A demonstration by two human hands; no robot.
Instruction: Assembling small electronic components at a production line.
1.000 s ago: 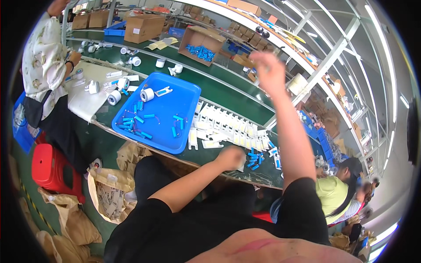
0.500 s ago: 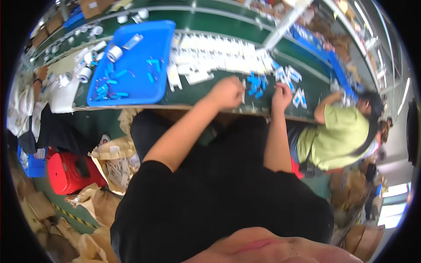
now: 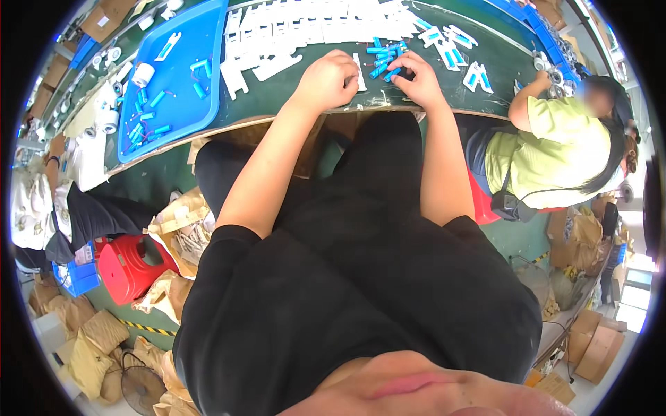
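My left hand [image 3: 329, 82] is curled at the front of the bench, its thumb and fingertips closed on the edge of a narrow white plastic piece [image 3: 360, 72] lying on the green surface. To its right, my right hand [image 3: 422, 80] has thumb and forefinger on a small blue cylindrical battery [image 3: 392, 73] at the near side of a loose pile of blue batteries [image 3: 383, 53]. Right of that hand, several white plastic holders [image 3: 449, 54] with blue batteries in them lie on the bench. Rows of white plastic pieces [image 3: 298, 28] cover the bench behind my left hand.
A blue tray [image 3: 208, 114] on the left holds loose wired batteries and a white roll. A co-worker in a light green shirt [image 3: 562, 142] sits at the right. Left of me on the floor stand a red stool [image 3: 125, 270] and an open paper sack [image 3: 184, 225].
My right hand has moved left, from beside the battery pile onto a battery there. My left hand stays by the white piece. The whole view has tilted, so the bench sits higher.
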